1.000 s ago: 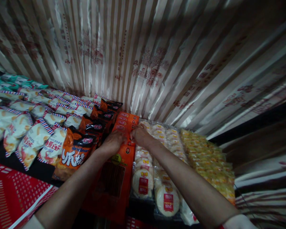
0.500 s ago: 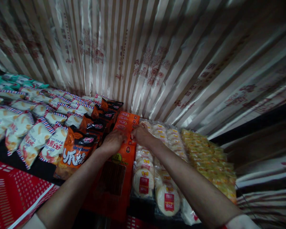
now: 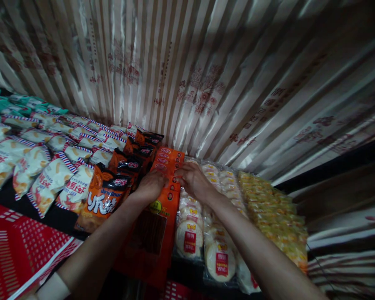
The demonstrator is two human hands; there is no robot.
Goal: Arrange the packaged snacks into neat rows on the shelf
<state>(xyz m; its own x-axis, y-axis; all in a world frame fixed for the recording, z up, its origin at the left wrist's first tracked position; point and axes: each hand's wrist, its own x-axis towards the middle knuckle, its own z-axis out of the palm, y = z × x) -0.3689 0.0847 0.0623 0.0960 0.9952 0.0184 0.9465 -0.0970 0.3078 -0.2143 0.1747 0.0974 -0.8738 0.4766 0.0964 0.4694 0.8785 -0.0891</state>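
Observation:
A row of flat orange snack packets [image 3: 165, 199] stands overlapped in the middle; the front one has a window showing brown strips. My left hand [image 3: 150, 186] has its fingers bent at the left edge of one of these packets. At the right edge, my right hand [image 3: 192, 180] pinches the same packet between thumb and fingers. The fingertips of both hands are partly hidden and dim. Left of my left hand stand orange-and-black snack bags [image 3: 103, 193]. Clear packs of round white crackers [image 3: 189, 237] lie under and beside my right forearm.
White snack bags [image 3: 46, 179] with striped edges fill the left, with green bags [image 3: 6, 104] behind them. Yellow packets [image 3: 268, 208] are lined up at the right. A printed, pleated curtain [image 3: 187, 75] hangs close behind. A red plastic basket [image 3: 21, 241] sits at the lower left.
Both hands stay at the orange packets, and my right hand has shifted slightly down and right. The view has moved a little, so the goods at left appear further right.

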